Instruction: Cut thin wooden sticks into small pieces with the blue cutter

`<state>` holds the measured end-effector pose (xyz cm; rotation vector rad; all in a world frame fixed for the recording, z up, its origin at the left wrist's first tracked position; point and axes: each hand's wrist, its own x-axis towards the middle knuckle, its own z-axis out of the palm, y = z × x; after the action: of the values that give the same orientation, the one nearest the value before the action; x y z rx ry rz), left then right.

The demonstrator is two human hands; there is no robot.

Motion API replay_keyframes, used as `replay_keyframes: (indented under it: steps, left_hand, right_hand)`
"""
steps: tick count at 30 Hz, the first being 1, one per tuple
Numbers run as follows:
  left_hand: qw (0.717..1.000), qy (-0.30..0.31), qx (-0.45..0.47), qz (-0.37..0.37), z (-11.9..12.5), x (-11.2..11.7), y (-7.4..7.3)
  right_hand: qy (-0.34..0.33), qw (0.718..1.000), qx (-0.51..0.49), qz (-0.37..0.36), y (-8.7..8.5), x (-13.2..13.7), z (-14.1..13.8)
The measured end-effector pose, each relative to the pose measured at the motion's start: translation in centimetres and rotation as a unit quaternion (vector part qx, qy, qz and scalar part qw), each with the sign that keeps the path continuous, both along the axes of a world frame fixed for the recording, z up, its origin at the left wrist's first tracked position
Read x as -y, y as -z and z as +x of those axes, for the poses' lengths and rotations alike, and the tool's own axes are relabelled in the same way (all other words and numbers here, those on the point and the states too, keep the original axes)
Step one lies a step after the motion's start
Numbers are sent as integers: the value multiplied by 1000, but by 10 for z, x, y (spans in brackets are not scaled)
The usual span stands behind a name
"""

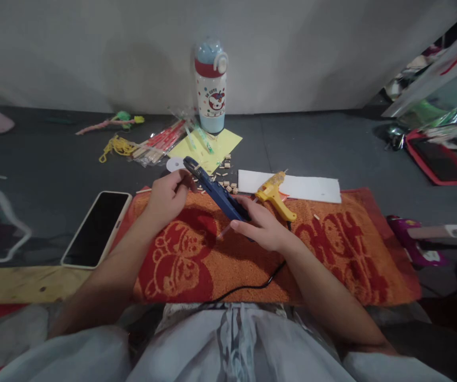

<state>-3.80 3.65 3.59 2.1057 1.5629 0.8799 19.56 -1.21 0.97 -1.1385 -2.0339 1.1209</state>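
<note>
My right hand (266, 225) is closed around the near end of a long dark blue object (220, 199), tilted above the towel. This object has a rounded far end and a small pale piece near it; its exact kind is unclear. Beside that far end is my left hand (168, 196), its fingers curled together; whatever they pinch is hidden. Small cut wooden pieces (230, 187) lie just behind the blue object. Right of it, a yellow hot glue gun (273, 193) rests across the towel's back edge, a translucent glue stick (225, 229) seemingly poking from its back.
An orange-red towel (252, 270) covers the front middle. Behind stand a bottle (211, 90), yellow paper (228, 140), a white strip (312, 187) and packed red sticks (160, 140). A phone (97, 228) lies left, a purple device (415, 239) right. A black cord (248, 287) crosses the towel.
</note>
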Motion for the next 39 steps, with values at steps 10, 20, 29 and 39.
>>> replay_keyframes:
  steps: [10,20,29,39]
  left_hand:
    - [1000,16,-18,5,-1,1,0]
    - [999,4,-38,-21,1,2,-3]
    - [998,6,-31,-51,4,4,-3]
    - [996,12,-66,-52,1,4,-2]
  right_hand:
    - [6,1000,20,-14,1,0,0]
    - [1,999,33,-22,0,-1,-2]
    - [-13,998,33,-44,-1,-2,-2]
    - [-15,998,21,-62,-2,-2,-2]
